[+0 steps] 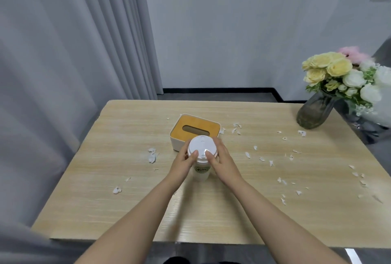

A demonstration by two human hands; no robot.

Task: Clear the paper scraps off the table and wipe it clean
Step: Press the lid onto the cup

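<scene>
- The left hand and right hand both grip a lidded paper cup from either side, fingers curled round its rim, thumbs on the white lid.
- The cup stands mid-bench, just in front of a tissue box.
- Paper scraps lie scattered over the bench, mostly to the right, a few on the left.
- A vase of flowers stands at the far right corner.

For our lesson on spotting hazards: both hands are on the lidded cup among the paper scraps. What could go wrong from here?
1. The left hand and right hand grip the cup near its lid; the lid might pop off and spill.
2. The cup stands close to the tissue box, which it could knock.
3. Any spill would likely soak nearby paper scraps, making them harder to clear off the table.
</scene>
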